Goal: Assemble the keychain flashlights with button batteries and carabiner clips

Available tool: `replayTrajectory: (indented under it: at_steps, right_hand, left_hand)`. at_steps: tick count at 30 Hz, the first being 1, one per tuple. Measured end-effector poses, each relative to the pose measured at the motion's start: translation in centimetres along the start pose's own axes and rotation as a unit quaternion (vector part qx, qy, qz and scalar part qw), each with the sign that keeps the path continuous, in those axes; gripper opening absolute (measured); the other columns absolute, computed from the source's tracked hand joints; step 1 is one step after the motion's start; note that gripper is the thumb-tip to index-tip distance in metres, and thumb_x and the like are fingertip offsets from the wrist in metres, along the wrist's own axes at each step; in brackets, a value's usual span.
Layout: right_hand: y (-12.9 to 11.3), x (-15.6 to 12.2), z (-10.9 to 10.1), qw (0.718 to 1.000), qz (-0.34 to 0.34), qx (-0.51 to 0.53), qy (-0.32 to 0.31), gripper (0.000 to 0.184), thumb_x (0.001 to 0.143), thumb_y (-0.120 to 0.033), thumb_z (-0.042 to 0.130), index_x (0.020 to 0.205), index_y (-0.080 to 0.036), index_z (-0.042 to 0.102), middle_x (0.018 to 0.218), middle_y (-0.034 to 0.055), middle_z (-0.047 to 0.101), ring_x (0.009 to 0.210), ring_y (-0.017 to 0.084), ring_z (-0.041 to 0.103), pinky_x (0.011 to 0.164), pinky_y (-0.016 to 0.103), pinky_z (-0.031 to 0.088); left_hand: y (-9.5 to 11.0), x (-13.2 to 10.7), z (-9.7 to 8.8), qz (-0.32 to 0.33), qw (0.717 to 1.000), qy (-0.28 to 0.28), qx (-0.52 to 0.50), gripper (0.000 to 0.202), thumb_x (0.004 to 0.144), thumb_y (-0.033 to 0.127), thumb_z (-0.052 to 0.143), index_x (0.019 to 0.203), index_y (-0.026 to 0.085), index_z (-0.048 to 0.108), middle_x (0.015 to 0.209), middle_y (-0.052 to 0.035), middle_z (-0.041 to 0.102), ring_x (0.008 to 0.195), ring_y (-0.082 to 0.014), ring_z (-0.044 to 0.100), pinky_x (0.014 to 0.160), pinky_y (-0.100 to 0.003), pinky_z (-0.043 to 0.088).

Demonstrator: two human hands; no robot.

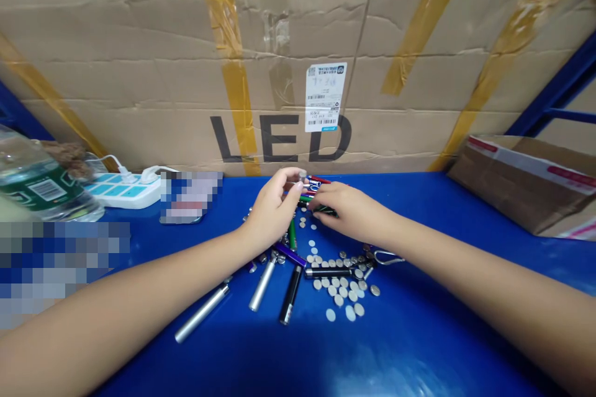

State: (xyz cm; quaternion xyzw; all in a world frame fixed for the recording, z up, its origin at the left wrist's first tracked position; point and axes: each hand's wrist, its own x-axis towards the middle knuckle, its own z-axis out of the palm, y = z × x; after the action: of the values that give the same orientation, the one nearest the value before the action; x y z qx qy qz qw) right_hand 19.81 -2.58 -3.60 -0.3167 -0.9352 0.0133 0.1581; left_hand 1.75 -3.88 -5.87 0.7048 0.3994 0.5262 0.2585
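Note:
My left hand (pixel 275 206) is closed, with a small silver metal piece (pixel 302 175) pinched at its fingertips. Close beside it, my right hand (pixel 349 208) reaches over a pile of coloured metal tubes, its fingers curved and apart at a green tube (pixel 305 199). A red tube (pixel 319 179) lies behind the fingers. Nearer me are a purple tube (pixel 291 254), a black tube (pixel 291 295), another black tube (pixel 328 272) and a silver tube (pixel 202 314). Several button cells (pixel 343 292) are scattered below my right hand. My fingers partly hide the pile.
A cardboard box wall (pixel 153 74) stands behind the blue table (pixel 395 347). On the left are a power strip (pixel 135 193), a plastic bottle (pixel 41 183) and a blurred flat object (pixel 189 198). An open carton (pixel 521 189) sits at the right; a metal carabiner (pixel 388 257) lies nearer.

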Motion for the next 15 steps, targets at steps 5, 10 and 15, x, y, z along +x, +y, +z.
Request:
replayTrajectory:
  at_steps: [5, 10, 15]
  right_hand:
    - [-1.1, 3.0, 1.1, 0.997, 0.029, -0.068, -0.006, 0.02, 0.082, -0.022, 0.056, 0.098, -0.016, 0.067, 0.113, 0.0125, 0.063, 0.096, 0.024, 0.057, 0.084, 0.039, 0.045]
    - [-1.2, 4.4, 1.8, 0.997, 0.048, -0.06, -0.026, 0.024, 0.08, -0.016, 0.054, 0.101, -0.015, 0.066, 0.113, 0.0132, 0.065, 0.092, 0.022, 0.059, 0.078, 0.034, 0.046]
    - [-0.9, 4.6, 2.0, 0.997, 0.047, -0.05, -0.042, 0.02, 0.077, -0.013, 0.056, 0.094, -0.014, 0.068, 0.097, 0.0121, 0.069, 0.085, 0.02, 0.061, 0.072, 0.03, 0.046]
  left_hand:
    - [-0.4, 0.1, -0.1, 0.015, 1.0, 0.025, -0.002, 0.023, 0.092, 0.024, 0.047, 0.113, 0.016, 0.052, 0.109, -0.0099, 0.064, 0.1, -0.0185, 0.063, 0.089, -0.036, 0.05]
    - [-0.6, 0.1, 0.0, 0.026, 0.999, 0.038, -0.006, 0.021, 0.091, 0.023, 0.047, 0.11, 0.017, 0.053, 0.111, -0.0101, 0.064, 0.103, -0.0196, 0.062, 0.092, -0.039, 0.049]
    - [-0.4, 0.1, 0.1, 0.025, 0.999, 0.033, -0.004, 0.021, 0.092, 0.024, 0.046, 0.111, 0.017, 0.053, 0.112, -0.0109, 0.064, 0.105, -0.0205, 0.061, 0.094, -0.04, 0.048]
